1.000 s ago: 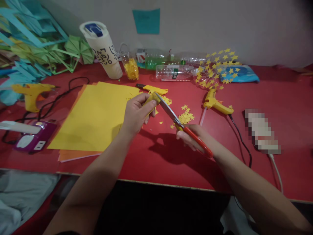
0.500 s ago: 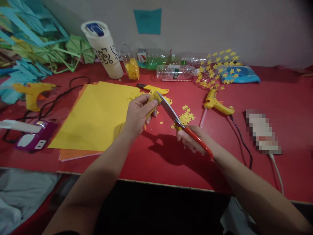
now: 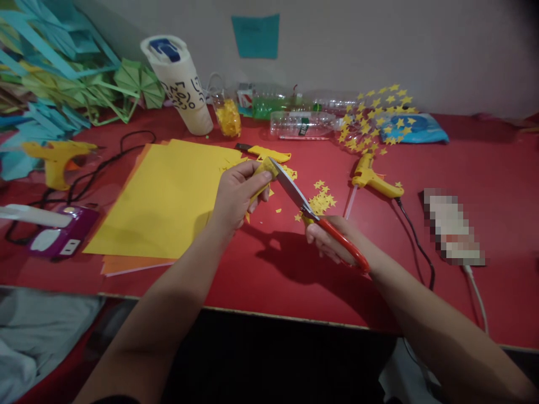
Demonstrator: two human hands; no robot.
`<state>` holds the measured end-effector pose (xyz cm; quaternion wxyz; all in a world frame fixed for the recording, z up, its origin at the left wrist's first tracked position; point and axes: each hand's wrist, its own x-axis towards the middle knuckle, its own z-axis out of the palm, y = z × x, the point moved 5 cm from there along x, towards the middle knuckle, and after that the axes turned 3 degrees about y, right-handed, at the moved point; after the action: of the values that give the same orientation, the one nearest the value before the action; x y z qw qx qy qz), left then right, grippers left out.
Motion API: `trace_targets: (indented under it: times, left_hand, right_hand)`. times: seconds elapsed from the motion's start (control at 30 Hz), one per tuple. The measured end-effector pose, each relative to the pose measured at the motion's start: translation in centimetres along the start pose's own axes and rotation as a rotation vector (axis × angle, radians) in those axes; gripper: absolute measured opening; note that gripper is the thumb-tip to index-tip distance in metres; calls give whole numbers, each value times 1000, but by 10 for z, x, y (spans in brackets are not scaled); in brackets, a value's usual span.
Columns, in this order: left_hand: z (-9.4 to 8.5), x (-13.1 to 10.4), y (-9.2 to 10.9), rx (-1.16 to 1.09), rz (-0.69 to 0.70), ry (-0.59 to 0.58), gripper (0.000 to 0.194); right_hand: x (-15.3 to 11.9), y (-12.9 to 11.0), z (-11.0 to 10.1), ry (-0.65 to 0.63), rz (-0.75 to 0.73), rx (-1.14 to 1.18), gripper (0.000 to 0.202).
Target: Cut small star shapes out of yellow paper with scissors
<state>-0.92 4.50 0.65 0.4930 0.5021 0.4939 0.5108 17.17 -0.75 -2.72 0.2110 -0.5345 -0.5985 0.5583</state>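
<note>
Cutting stage: in hand, scissors [image 3: 311, 216] blades at folded yellow paper piece [image 3: 264, 168], held above tabletop [image 3: 463, 168].
Left hand [image 3: 236, 193] grip: pinching paper piece.
Right hand [image 3: 332, 241] grip: closed around red handles.
Done: finished stars [image 3: 320, 199] heaped beside blades.
Left: uncut yellow sheets [image 3: 164, 196] stacked nearby.

Most of the yellow paper scrap [image 3: 264, 168] is buried in the left hand [image 3: 234, 195], and the scissors [image 3: 320, 216] handles are wrapped up in the right hand [image 3: 332, 242]. That thing by the white cable [image 3: 476, 294] is pixelated out. Glue gun [image 3: 53, 160] looks blurry, and the blue paper strips [image 3: 37, 50] get cut off at the left edge.
</note>
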Motion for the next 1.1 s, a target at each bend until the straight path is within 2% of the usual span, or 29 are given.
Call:
trace_targets:
  times: [0.3,0.57,1.1]
  left_hand:
    - [-3,2,4,-26,20,-16,10]
    - [-5,5,5,-59,44,-54,11]
    - [-7,5,5,-36,50,-36,13]
  right_hand:
    - [-1,-2,1,-25,-41,-1,53]
    - [0,-1,0,-20,-20,5,57]
    - [1,-1,0,-27,-52,18,52]
